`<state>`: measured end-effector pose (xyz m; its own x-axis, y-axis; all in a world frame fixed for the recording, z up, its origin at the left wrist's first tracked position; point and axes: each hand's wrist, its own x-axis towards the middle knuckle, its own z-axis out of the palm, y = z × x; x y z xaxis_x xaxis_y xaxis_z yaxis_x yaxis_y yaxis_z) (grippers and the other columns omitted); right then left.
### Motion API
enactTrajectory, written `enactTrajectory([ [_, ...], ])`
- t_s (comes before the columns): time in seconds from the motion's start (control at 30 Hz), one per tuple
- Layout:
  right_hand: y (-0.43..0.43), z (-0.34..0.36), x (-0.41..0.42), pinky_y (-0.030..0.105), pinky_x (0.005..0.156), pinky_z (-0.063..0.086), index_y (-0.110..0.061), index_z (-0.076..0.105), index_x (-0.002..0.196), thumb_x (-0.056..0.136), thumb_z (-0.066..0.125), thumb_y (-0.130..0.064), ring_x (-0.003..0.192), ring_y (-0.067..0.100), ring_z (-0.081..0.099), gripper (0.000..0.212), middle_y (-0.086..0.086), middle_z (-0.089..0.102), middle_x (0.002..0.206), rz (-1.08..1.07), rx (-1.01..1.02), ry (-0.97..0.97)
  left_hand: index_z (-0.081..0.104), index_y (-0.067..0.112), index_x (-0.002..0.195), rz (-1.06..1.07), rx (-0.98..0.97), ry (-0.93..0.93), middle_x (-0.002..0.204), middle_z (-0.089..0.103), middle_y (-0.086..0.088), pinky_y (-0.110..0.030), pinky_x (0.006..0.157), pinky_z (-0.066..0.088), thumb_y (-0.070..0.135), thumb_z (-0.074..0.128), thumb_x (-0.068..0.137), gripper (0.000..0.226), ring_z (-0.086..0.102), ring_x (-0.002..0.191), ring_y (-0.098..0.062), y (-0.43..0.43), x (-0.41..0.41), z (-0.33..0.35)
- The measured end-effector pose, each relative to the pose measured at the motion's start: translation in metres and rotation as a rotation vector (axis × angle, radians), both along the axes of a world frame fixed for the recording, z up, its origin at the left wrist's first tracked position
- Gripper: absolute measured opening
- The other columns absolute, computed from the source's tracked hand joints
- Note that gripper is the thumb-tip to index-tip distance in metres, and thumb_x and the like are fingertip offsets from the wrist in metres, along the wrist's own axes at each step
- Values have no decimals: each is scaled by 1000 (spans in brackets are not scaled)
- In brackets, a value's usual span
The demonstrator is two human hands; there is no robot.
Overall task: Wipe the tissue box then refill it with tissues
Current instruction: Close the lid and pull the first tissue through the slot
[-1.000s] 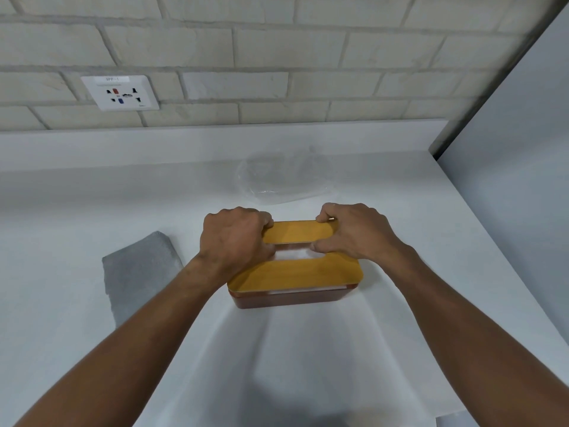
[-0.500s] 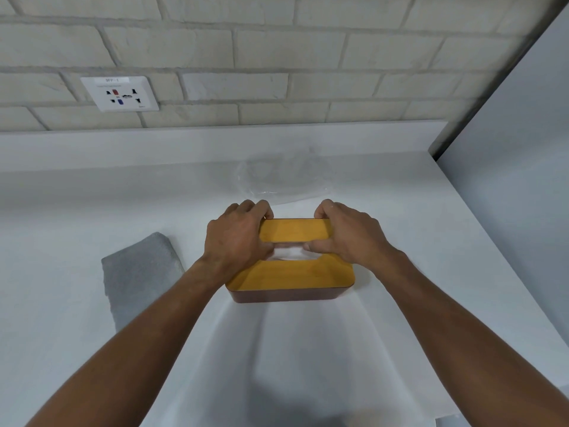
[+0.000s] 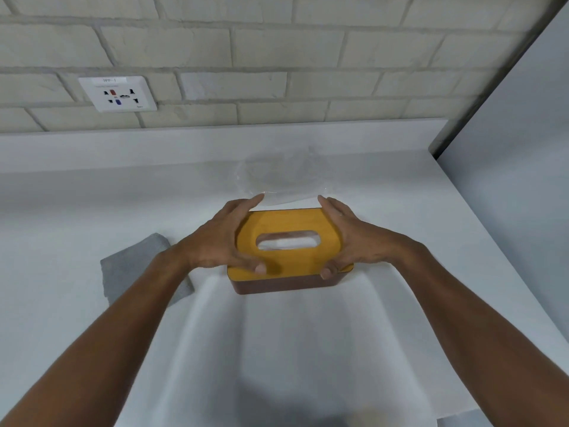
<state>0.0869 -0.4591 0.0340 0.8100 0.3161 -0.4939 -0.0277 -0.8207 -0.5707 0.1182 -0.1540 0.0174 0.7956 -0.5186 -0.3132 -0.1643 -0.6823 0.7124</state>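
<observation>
A tissue box with a yellow lid [image 3: 289, 218] and a brown base [image 3: 286, 286] stands on the white counter [image 3: 77, 217]. White tissues [image 3: 286, 244] show through the oval slot in the lid. My left hand [image 3: 220, 241] lies against the box's left end, fingers straight along the side and thumb pressing the lid's front left corner. Mirroring it at the right end, my right hand [image 3: 358, 238] has its thumb at the front right edge. The lid sits flat on the base.
A folded grey cloth [image 3: 135, 266] lies on the counter left of the box. A clear plastic wrapper [image 3: 283, 177] sits just behind the box. A wall socket [image 3: 118, 94] is on the brick wall. A grey panel [image 3: 508, 180] bounds the counter on the right.
Both hands left the middle of the lid and slid out to the box's ends, fingers straightening. The lid, raised at the front before, now sits flat, and the slot is uncovered.
</observation>
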Motion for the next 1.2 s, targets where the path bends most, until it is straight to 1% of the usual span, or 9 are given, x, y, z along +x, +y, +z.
enactTrajectory([
  [0.07,-3,0,0,28,110,22,-43,-20,147,45,90,-58,146,7,0,151,-31,-22,151,5,-5,24,-10,53,158,-103,142,-1,165,-3,22,-44,122,33,92,80,26,164,17,155,-20,8,-3,-2],
  [0.13,-4,2,3,28,109,25,-40,-20,147,45,90,-58,145,8,5,151,-33,-18,150,25,-38,32,-17,46,159,-167,261,-70,165,-11,20,-44,125,27,84,86,33,168,9,157,-23,7,-3,-5],
  [0.23,-1,6,7,32,107,32,-39,-16,149,42,88,-63,140,14,19,151,-30,-4,148,67,-114,-15,-14,39,161,-187,322,-131,161,5,11,-42,122,28,78,90,44,160,18,150,-24,1,1,-5],
  [0.33,1,8,9,33,101,38,-44,-5,148,39,89,-64,129,17,32,144,-22,10,142,77,-133,-55,-3,46,155,-193,309,-147,151,19,6,-42,115,36,76,90,45,148,29,141,-25,0,6,-3],
  [0.43,3,9,11,37,99,42,-49,5,141,39,90,-62,122,21,39,133,-17,18,134,78,-118,-55,8,53,147,-185,244,-117,141,23,7,-46,112,40,77,89,40,137,32,135,-25,0,9,-4],
  [0.6,-1,-1,6,31,100,36,-47,-5,146,45,89,-60,128,16,30,139,-21,7,144,55,-62,-55,22,61,141,-122,168,-64,134,29,11,-49,111,43,83,84,38,123,35,131,-22,1,15,-8],
  [0.77,-3,-3,5,26,100,30,-42,-16,148,48,88,-59,126,6,20,146,-28,-1,146,66,-61,-21,13,50,153,-136,268,-113,147,22,14,-44,116,34,81,89,39,140,31,141,-20,-1,14,-6],
  [0.93,-8,-4,5,25,107,29,-39,-3,152,63,79,-57,138,13,23,123,-16,9,153,-2,45,-17,4,45,159,-176,325,-188,163,8,17,-47,123,21,95,70,35,149,17,150,-22,-6,6,-6],
  [1.2,-6,-4,10,31,111,29,-38,-7,151,62,78,-63,140,19,24,126,-10,6,156,35,-37,-8,3,44,159,-203,361,-237,161,19,14,-44,120,18,86,80,51,140,19,146,-20,-8,2,-1],
])
